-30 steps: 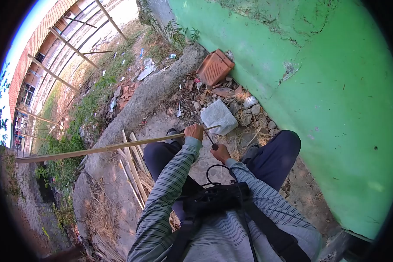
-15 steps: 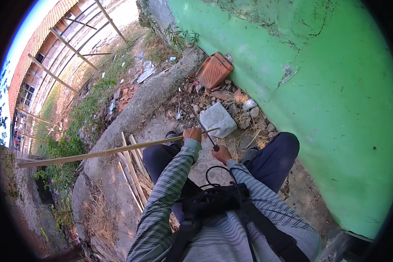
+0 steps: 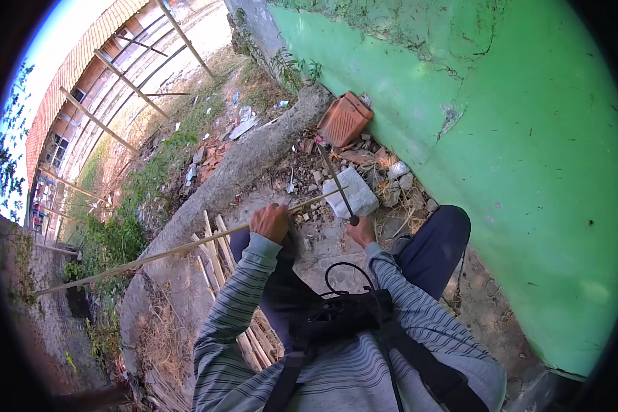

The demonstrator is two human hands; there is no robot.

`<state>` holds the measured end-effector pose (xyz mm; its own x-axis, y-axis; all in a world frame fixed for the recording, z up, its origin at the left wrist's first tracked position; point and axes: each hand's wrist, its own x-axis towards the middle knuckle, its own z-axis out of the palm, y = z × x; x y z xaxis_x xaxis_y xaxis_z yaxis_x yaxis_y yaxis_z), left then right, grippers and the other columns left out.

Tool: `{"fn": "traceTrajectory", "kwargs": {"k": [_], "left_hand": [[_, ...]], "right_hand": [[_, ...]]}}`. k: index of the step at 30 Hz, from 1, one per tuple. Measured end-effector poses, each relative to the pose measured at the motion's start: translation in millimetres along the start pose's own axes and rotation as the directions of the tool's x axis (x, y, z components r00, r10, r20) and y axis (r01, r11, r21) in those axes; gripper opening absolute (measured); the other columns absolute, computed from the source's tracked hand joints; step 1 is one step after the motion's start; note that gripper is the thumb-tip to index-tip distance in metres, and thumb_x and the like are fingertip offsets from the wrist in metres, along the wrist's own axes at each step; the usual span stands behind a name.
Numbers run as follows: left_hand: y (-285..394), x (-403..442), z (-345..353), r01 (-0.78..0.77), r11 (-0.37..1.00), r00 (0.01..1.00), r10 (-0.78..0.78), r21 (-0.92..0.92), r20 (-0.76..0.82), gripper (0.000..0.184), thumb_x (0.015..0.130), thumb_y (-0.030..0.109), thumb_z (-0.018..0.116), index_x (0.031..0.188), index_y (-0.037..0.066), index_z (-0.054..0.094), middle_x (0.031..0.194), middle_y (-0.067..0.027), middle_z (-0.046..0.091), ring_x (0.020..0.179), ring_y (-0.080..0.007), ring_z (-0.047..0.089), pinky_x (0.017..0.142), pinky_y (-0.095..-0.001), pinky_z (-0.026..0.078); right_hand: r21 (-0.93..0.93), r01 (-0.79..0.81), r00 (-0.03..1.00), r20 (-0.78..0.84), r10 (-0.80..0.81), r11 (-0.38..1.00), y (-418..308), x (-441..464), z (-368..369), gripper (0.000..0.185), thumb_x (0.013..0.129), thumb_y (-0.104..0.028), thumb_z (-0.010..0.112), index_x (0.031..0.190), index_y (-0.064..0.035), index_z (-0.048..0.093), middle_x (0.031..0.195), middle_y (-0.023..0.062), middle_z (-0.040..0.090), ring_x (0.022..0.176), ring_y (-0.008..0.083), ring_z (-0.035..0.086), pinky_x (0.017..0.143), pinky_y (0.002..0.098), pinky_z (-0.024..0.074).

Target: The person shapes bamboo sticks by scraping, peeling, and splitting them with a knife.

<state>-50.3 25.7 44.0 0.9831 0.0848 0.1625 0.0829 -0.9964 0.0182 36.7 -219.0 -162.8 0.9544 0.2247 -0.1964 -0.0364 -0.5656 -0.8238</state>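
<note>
My left hand (image 3: 270, 223) is closed around a long thin bamboo strip (image 3: 165, 255). The strip runs from the far left to a pale stone block (image 3: 356, 199), its right end over the block. My right hand (image 3: 361, 232) grips the dark handle of a long-bladed knife (image 3: 339, 184). The blade points up and away from me and crosses the strip near its right end, above the block. Whether blade and strip touch, I cannot tell.
Several bamboo strips (image 3: 218, 255) lie on the ground beside my left leg. A green wall (image 3: 529, 185) rises on the right. An orange clay piece (image 3: 345, 120) and rubble lie beyond the block. A concrete ridge (image 3: 237, 165) runs along the left.
My left hand has moved left and slightly down, and more of the strip shows between my hands. My right hand and the knife have shifted slightly right, with the blade more upright.
</note>
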Motion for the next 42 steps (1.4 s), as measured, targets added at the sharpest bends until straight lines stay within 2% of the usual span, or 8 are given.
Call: {"fn": "traceTrajectory", "kwargs": {"k": [3, 8, 12, 15, 21, 26, 33, 42], "left_hand": [[-10.1, -8.3, -17.8, -0.044, 0.998, 0.998, 0.045, 0.047, -0.039, 0.015, 0.083, 0.019, 0.06, 0.074, 0.009, 0.068, 0.075, -0.0129, 0.066, 0.069, -0.0352, 0.068, 0.06, -0.0478, 0.052], [-6.0, -21.0, -56.4, -0.046, 0.993, 0.999, 0.048, 0.106, -0.019, 0.016, 0.085, 0.02, 0.061, 0.082, 0.014, 0.075, 0.078, -0.012, 0.069, 0.071, -0.0342, 0.069, 0.063, -0.0466, 0.054], [-38.5, -30.5, -96.5, -0.041, 0.999, 0.997, 0.042, 0.021, -0.064, 0.014, 0.081, 0.016, 0.064, 0.084, 0.017, 0.078, 0.079, -0.009, 0.071, 0.072, -0.031, 0.07, 0.063, -0.0444, 0.054], [-57.2, -31.4, -136.9, -0.032, 0.999, 0.998, 0.032, 0.007, -0.054, 0.013, 0.086, 0.023, 0.066, 0.083, 0.014, 0.074, 0.08, -0.0094, 0.07, 0.072, -0.0331, 0.068, 0.061, -0.0456, 0.052], [-87.1, -22.6, -171.2, -0.088, 0.996, 0.978, 0.079, -0.035, -0.191, 0.011, 0.089, 0.023, 0.066, 0.09, 0.012, 0.07, 0.084, -0.0088, 0.071, 0.073, -0.0331, 0.068, 0.06, -0.0441, 0.052], [-97.3, 1.3, -204.7, -0.094, 0.995, 0.914, 0.072, -0.035, -0.398, 0.012, 0.09, 0.018, 0.066, 0.098, 0.011, 0.07, 0.086, -0.0105, 0.072, 0.073, -0.0314, 0.069, 0.062, -0.0411, 0.053], [-87.7, 28.0, -261.8, -0.235, 0.797, 0.744, -0.221, -0.557, -0.63, 0.019, 0.102, 0.017, 0.056, 0.098, 0.001, 0.065, 0.073, -0.004, 0.066, 0.065, -0.0087, 0.061, 0.061, -0.0254, 0.048], [-79.3, 38.6, -286.8, -0.502, 0.573, 0.568, -0.346, -0.648, -0.747, 0.021, 0.103, 0.021, 0.056, 0.105, 0.0, 0.057, 0.098, -0.0207, 0.072, 0.086, -0.026, 0.072, 0.079, -0.0373, 0.059]], "right_hand": [[0.148, 0.002, 1.0, 0.015, -0.004, 0.989, -8.2, -8.8, 4.1, 0.027, 0.076, -0.027, 0.068, 0.083, 0.0, 0.07, 0.076, 0.0244, 0.068, 0.076, 0.0442, 0.066, 0.07, 0.0497, 0.0516], [0.006, 0.176, 0.984, 0.04, -0.176, 0.984, -17.5, -17.4, 6.3, 0.029, 0.076, -0.026, 0.07, 0.082, 0.0019, 0.068, 0.078, 0.0247, 0.067, 0.076, 0.0417, 0.067, 0.068, 0.0474, 0.0501], [-0.011, 0.007, 0.998, 0.065, -0.006, 1.0, 10.5, -3.1, -6.4, 0.03, 0.076, -0.028, 0.071, 0.083, 0.0009, 0.069, 0.079, 0.0224, 0.069, 0.078, 0.0386, 0.069, 0.071, 0.0469, 0.0511], [0.122, -0.058, 0.99, -0.119, 0.073, 0.991, 20.5, -7.0, -7.5, 0.03, 0.078, -0.027, 0.072, 0.076, 0.0026, 0.068, 0.067, 0.0163, 0.068, 0.06, 0.0312, 0.067, 0.058, 0.0431, 0.0507], [0.596, -0.224, 0.966, 0.033, 0.256, 0.771, -15.3, -14.2, -27.3, 0.026, 0.082, -0.019, 0.073, 0.065, -0.0068, 0.057, 0.056, 0.0005, 0.053, 0.04, 0.0089, 0.047, 0.036, 0.028, 0.0343], [0.653, -0.237, 0.964, 0.066, 0.257, 0.72, -22.4, -15.1, -31.7, 0.03, 0.084, -0.02, 0.074, 0.066, -0.0085, 0.052, 0.053, -0.0011, 0.049, 0.039, 0.0096, 0.045, 0.037, 0.0288, 0.0337], [0.592, -0.232, 0.968, 0.061, 0.244, 0.772, -8.4, -19.7, -23.2, 0.031, 0.083, -0.022, 0.076, 0.068, -0.0089, 0.052, 0.053, -0.0019, 0.048, 0.038, 0.009, 0.043, 0.035, 0.0281, 0.0322], [0.577, -0.259, 0.965, 0.116, 0.236, 0.774, 0.1, -15.8, -13.4, 0.03, 0.083, -0.023, 0.076, 0.066, -0.0095, 0.056, 0.052, -0.0032, 0.05, 0.037, 0.0069, 0.043, 0.035, 0.0265, 0.0308]]}}
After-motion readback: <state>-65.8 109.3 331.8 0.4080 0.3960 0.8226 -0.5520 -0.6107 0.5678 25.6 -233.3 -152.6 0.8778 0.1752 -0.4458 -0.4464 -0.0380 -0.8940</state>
